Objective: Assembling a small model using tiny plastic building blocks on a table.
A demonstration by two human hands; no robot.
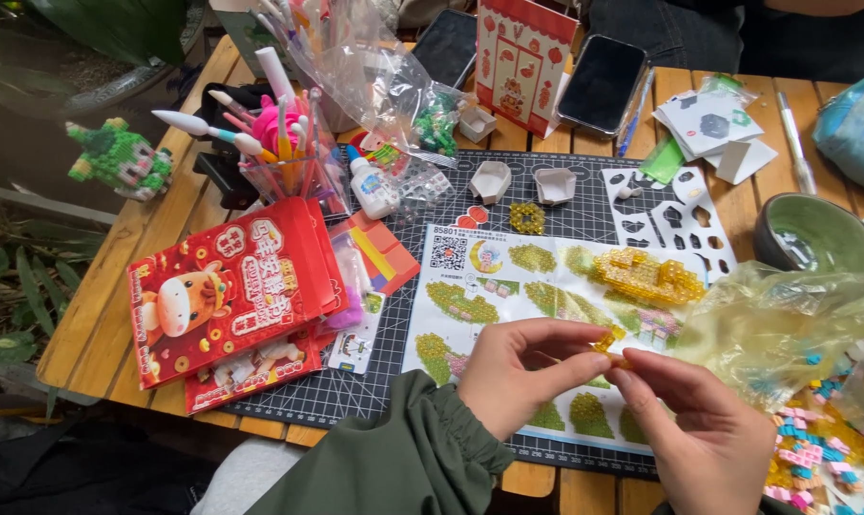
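My left hand (pixel 518 367) and my right hand (pixel 699 429) meet over a printed instruction sheet (pixel 508 286). Between their fingertips they pinch a small cluster of clear yellow bricks (pixel 607 341). A larger yellow brick assembly (pixel 646 275) rests on the sheet just beyond the hands. A small square of yellow bricks (pixel 526 218) lies on the dark cutting mat (pixel 355 381). My left arm wears a green sleeve (pixel 394 467).
A crumpled yellowish plastic bag (pixel 785 324) and loose pink, blue and yellow bricks (pixel 818 458) sit at right. Red cartoon boxes (pixel 227 296), a cup of tools (pixel 289 162), glue bottle (pixel 370 186), green bowl (pixel 818 234), two phones (pixel 603 81) and a green brick figure (pixel 117 157) surround the mat.
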